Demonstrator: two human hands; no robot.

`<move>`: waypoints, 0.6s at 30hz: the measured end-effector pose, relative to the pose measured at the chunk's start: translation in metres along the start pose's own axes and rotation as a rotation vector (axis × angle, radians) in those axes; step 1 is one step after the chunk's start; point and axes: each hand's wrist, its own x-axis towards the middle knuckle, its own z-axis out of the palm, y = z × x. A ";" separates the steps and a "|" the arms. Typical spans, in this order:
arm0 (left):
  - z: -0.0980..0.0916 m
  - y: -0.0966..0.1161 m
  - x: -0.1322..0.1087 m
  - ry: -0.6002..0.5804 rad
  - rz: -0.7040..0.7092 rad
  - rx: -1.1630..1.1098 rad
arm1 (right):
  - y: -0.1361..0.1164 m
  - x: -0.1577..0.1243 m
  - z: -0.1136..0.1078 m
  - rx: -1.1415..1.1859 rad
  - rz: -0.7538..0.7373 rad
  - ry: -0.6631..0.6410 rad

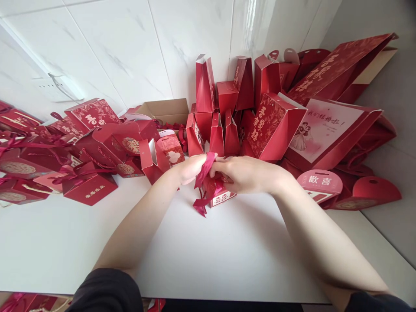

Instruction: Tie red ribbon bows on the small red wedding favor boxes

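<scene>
A small red gift box (224, 198) with a white lettered panel stands on the white table in front of me. A dark pink ribbon (205, 171) runs over its top, and one tail hangs down at the box's left side. My left hand (193, 168) is closed on the ribbon above the box. Over the box top, my right hand (238, 174) has its fingers bent around the ribbon beside the left hand. My hands hide most of the box's upper part, along with some of the ribbon.
Red gift boxes (91, 188), many with ribbons, crowd the left side. Tall red boxes (204, 84) and bags (331, 130) stand along the tiled wall and at the right. An open cardboard carton (165, 109) sits at the back. The white table (208, 260) extends toward me.
</scene>
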 end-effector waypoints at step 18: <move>0.002 0.000 0.000 0.133 -0.042 -0.001 | 0.016 0.007 0.003 0.627 -0.201 0.170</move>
